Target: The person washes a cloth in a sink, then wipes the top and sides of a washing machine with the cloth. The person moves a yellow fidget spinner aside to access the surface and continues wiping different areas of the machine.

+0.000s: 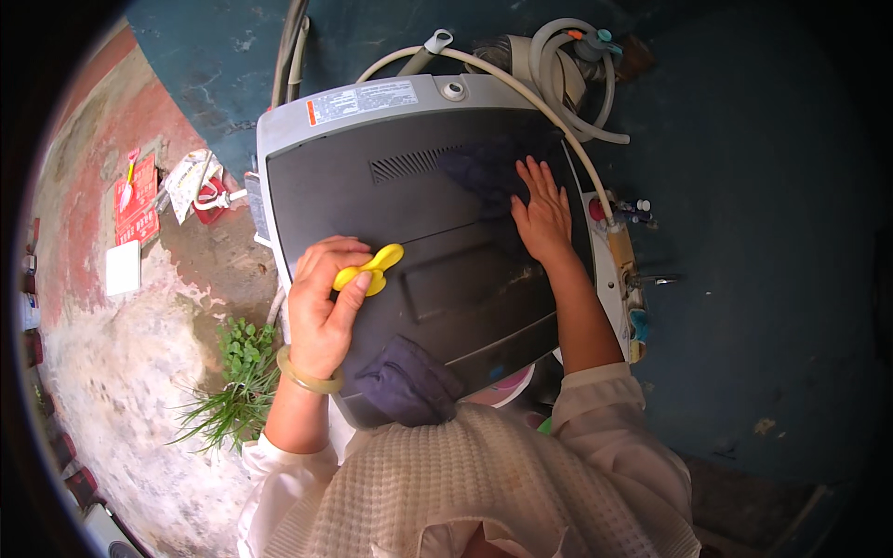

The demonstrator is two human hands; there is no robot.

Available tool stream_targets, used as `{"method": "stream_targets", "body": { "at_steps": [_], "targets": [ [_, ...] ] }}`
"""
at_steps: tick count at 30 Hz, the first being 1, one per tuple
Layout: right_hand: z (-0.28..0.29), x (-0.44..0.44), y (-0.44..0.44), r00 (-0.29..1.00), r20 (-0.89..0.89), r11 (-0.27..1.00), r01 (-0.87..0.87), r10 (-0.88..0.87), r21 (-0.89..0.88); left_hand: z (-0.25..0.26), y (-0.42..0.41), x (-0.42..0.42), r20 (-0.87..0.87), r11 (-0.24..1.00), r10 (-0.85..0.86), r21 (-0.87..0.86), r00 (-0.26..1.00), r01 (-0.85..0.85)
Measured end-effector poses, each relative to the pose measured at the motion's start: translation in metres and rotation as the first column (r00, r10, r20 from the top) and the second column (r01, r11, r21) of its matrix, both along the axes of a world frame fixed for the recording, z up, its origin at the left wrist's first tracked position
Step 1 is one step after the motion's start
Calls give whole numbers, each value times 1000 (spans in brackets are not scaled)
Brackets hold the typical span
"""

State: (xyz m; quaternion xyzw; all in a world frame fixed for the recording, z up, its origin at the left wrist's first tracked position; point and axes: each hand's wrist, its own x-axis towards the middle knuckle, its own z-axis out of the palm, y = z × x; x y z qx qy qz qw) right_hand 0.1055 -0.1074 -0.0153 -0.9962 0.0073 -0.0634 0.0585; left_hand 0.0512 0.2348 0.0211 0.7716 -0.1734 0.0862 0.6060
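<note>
My left hand (324, 300) grips a yellow plastic object (370, 270), possibly a clip, between thumb and fingers. It is over the dark lid of a grey appliance (474, 279), probably a washing machine. Near the lid's right side my right hand (543, 209) rests palm down with fingers extended, at the edge of a dark blue cloth (485, 171) spread by the slotted vent. Another dark cloth, bunched up (408, 380), lies over the lid's near edge, against my knitted vest.
A beige hose (513, 70) arches over the machine's back right, beside a coiled grey hose (541, 56). Bottles (638, 206) stand at its right side. Green potted plants (244, 356), a white bag (192, 183) and red sheets (137, 202) are on the left. A blue wall (739, 244) is at right.
</note>
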Motion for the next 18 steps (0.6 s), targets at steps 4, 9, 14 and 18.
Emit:
{"method": "stream_targets", "body": {
  "at_steps": [4, 9, 14, 18],
  "targets": [
    [-8, 4, 22, 994, 2, 993, 109, -109, -55, -3, 0, -4, -2, 999, 3, -38, 1000, -3],
    [-8, -2, 100, 998, 58, 1000, -4, 4, -16, -6, 2, -10, -35, 998, 20, -61, 999, -22],
    [-11, -30, 179, 940, 134, 944, -324, 314, 65, 1, 1, -11, -37, 995, 17, -99, 999, -21],
    [-14, -37, 178, 872, 243, 879, -461, 425, 120, 8, -7, -9, -9, 997, -23, -73, 1000, 22]
  ]
}}
